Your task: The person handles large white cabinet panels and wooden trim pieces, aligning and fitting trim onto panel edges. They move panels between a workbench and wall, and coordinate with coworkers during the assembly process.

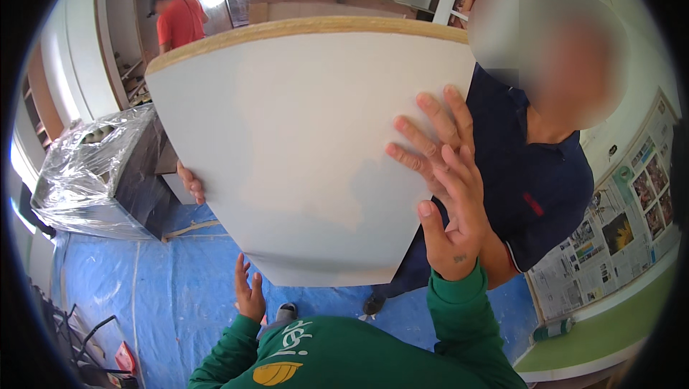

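A large white panel (301,138) with a wood-coloured top edge stands tilted in front of me. A co-worker in a navy shirt holds it, one hand (436,130) spread on its face and another hand (191,183) gripping its left edge. My right hand (457,227) is raised by the panel's right side, fingers stretched out, overlapping the co-worker's wrist. Whether it touches the panel or that wrist, I cannot tell. Low by the panel's bottom left corner is my left hand (250,290), fingers apart, holding nothing.
Blue sheeting (179,274) covers the floor. At left stands a plastic-wrapped cabinet (100,174). A person in red (181,21) bends over at the back. Newspaper (617,224) covers part of the right wall, with a green roll (552,329) below. Black metal frames (82,339) lie lower left.
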Available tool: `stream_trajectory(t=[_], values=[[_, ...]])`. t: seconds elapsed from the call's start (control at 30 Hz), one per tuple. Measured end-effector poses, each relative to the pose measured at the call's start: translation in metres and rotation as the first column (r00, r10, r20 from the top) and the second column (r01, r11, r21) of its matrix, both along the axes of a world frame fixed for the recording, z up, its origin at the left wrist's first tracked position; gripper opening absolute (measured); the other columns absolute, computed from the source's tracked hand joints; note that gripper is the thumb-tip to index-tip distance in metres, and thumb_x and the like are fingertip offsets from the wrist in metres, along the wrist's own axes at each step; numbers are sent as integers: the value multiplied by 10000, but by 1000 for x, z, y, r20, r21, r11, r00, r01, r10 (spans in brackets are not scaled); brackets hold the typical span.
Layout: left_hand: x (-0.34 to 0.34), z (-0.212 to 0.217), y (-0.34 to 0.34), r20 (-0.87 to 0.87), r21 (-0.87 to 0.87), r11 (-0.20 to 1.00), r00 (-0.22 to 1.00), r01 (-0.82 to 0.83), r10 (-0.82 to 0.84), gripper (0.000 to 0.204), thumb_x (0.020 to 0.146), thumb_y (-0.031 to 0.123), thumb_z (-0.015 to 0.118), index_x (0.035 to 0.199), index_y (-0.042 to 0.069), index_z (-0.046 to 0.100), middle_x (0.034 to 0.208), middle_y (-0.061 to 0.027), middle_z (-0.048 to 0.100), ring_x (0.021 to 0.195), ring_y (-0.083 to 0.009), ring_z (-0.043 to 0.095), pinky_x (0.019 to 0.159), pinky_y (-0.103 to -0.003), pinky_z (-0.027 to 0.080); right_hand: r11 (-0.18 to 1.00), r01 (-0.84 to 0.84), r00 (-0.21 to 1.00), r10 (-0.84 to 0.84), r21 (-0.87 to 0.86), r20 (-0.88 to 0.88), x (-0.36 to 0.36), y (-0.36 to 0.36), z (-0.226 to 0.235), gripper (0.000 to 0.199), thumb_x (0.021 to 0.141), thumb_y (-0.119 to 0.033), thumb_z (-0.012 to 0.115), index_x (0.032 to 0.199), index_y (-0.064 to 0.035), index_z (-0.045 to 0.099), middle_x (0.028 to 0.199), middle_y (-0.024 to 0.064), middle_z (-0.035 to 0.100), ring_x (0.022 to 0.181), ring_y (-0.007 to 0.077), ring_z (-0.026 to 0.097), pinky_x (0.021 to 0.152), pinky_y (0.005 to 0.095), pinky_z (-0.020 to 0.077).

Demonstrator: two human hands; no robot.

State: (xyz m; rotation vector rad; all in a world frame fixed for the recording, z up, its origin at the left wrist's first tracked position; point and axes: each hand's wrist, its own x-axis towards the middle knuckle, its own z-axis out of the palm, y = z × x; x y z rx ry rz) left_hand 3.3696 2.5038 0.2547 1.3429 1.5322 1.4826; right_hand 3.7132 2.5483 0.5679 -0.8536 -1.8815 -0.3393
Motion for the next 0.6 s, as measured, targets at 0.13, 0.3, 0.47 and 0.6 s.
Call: stream_trajectory(t=[0.13, 0.3, 0.47, 0.6], values=[[-18, 7, 7, 9, 52, 995, 997, -81, 80, 696, 1011, 204, 543, 1614, 62, 228, 1628, -161, 317, 1459, -338, 352, 1190, -500, 258, 1000, 6, 985, -7, -8, -171, -15, -7, -17, 367, 897, -47, 671, 1245, 63, 626, 1384, 233, 587, 1339, 412, 505, 1125, 486, 388], [-65, -19, 9, -10, 23, 991, 992, -129, 130, 705, 1017, 230, 554, 1614, 59, 221, 1622, -169, 316, 1452, -331, 355, 1186, -494, 258, 940, -138, 937, 20, -314, -350, -35, -49, -71, 296, 895, -52, 698, 1174, 42, 666, 1159, 173, 685, 1078, 290, 645, 958, 372, 493], [-129, -77, 12, 18, -41, 988, 989, -146, 147, 434, 1016, 235, 573, 1399, 34, 537, 1325, -156, 607, 1211, -271, 578, 1029, -417, 436, 302, -422, 830, -252, -855, -498, -68, -95, -262, 214, 932, -160, 706, 1099, -26, 702, 914, 67, 702, 839, 154, 634, 792, 326, 518], [-210, -119, -20, -172, -347, 928, 964, 132, -201, 289, 1017, 271, 560, 956, 54, 743, 864, -153, 730, 826, -274, 692, 796, -402, 529, 125, 49, 963, -269, -991, 13, -93, -169, -464, 286, 958, -325, 646, 982, -54, 734, 941, 107, 736, 798, 251, 691, 749, 408, 544]])
